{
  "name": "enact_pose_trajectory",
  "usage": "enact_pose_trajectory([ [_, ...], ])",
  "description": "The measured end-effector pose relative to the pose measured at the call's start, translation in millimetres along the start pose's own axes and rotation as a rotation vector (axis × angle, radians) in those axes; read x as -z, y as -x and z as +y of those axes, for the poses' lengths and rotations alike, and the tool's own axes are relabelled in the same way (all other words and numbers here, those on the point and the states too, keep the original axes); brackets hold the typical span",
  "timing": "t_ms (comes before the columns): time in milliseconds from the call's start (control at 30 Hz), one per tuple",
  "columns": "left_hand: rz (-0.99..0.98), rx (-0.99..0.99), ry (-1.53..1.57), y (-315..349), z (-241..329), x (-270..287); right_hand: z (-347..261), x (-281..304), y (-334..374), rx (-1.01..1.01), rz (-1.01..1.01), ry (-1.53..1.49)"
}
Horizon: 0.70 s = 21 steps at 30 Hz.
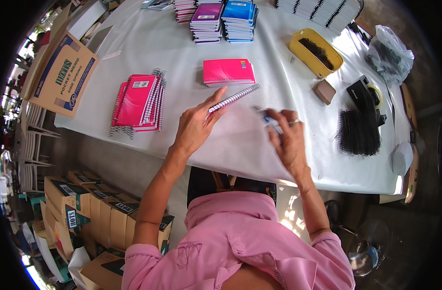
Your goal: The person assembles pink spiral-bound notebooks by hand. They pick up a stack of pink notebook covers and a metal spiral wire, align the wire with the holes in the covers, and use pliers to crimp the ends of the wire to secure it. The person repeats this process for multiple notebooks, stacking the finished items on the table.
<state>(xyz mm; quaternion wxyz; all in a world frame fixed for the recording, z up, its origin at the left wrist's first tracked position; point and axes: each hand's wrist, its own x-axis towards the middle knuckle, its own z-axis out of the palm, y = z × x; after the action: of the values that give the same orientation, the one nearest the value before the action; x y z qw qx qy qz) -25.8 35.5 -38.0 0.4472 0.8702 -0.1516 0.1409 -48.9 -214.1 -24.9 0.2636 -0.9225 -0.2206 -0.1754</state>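
Note:
My left hand (193, 126) is closed around one end of a small spiral notebook (234, 98), held edge-on so its coil binding faces up and slants toward the upper right. In my right hand (289, 141) is a small blue-handled tool (272, 124), blurred by motion; its exact kind does not show. The tool is a short way right of the notebook, not touching it. Just beyond the hands lies a stack of pink notebooks (227, 71) with punched edges. To the left, more pink notebooks (137, 100) are piled with loose coils sticking out.
A yellow tub (307, 60) of dark coils, a brown block (324, 92), a black tape dispenser (361, 94) and a bundle of black coils (358, 133) lie at right. Purple notebooks (207, 20) and blue notebooks (239, 21) stand at the back. A cardboard box (65, 72) is at left.

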Motion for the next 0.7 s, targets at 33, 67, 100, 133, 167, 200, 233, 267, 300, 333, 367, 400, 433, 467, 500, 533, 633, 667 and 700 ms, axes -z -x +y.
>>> enact_pose_trajectory([
  [33,0.032,-0.029,-0.078,-0.1,7.5,0.2,-20.9,2.2,-2.4,0.029,-0.013,-0.081],
  [67,0.062,-0.062,-0.151,-0.3,12.6,-0.4,-36.5,1.9,-4.3,0.055,-0.025,-0.157],
  [100,0.061,-0.063,-0.184,0.2,17.1,0.0,-45.0,0.2,-7.1,0.07,-0.007,-0.17],
  [133,0.06,-0.064,-0.218,1.1,20.9,0.6,-49.2,-0.4,-8.9,0.058,-0.005,-0.169],
  [167,0.064,-0.061,-0.251,2.4,23.0,1.0,-52.2,-1.0,-11.0,0.051,-0.007,-0.168],
  [200,0.08,-0.079,-0.276,3.3,23.3,0.8,-53.6,-1.4,-12.4,0.044,-0.009,-0.168],
  [233,0.096,-0.096,-0.3,4.5,22.9,0.5,-53.4,-1.8,-13.2,0.074,-0.011,-0.141],
  [267,0.113,-0.111,-0.324,5.5,22.7,0.4,-54.4,-1.7,-13.5,0.085,-0.008,-0.14],
  [300,0.105,-0.09,-0.33,6.7,23.4,1.3,-55.8,-1.1,-14.3,0.097,-0.006,-0.139],
  [333,0.097,-0.069,-0.337,8.2,24.5,2.8,-57.3,-0.6,-15.3,0.109,-0.004,-0.138],
  [367,0.089,-0.048,-0.343,9.6,26.1,4.3,-57.4,0.1,-16.4,0.038,-0.099,-0.317],
  [400,0.1,-0.06,-0.369,10.9,28.8,6.0,-55.8,1.4,-18.2,-0.033,-0.195,-0.494],
  [433,0.111,-0.072,-0.396,11.9,32.6,7.8,-53.4,3.3,-20.7,-0.106,-0.294,-0.67],
  [467,0.123,-0.084,-0.424,12.5,36.2,10.8,-46.8,10.5,-26.6,-0.254,-0.455,-0.868],
  [500,0.164,-0.127,-0.456,12.9,37.8,13.0,-37.2,18.8,-36.2,-0.396,-0.626,-1.068],
  [533,0.205,-0.169,-0.489,12.4,39.5,14.1,-36.1,24.8,-44.8,-0.543,-0.805,-1.259],
  [633,0.31,-0.256,-0.641,5.9,42.4,42.3,-39.4,23.6,-49.0,-0.149,-0.527,-0.893],
  [667,0.334,-0.285,-0.691,2.2,41.5,53.0,-29.8,20.7,-48.8,-0.004,-0.397,-0.753],
  [700,0.353,-0.256,-0.663,1.3,33.4,70.0,-18.0,21.0,-49.9,-0.085,-0.371,-0.658],
])
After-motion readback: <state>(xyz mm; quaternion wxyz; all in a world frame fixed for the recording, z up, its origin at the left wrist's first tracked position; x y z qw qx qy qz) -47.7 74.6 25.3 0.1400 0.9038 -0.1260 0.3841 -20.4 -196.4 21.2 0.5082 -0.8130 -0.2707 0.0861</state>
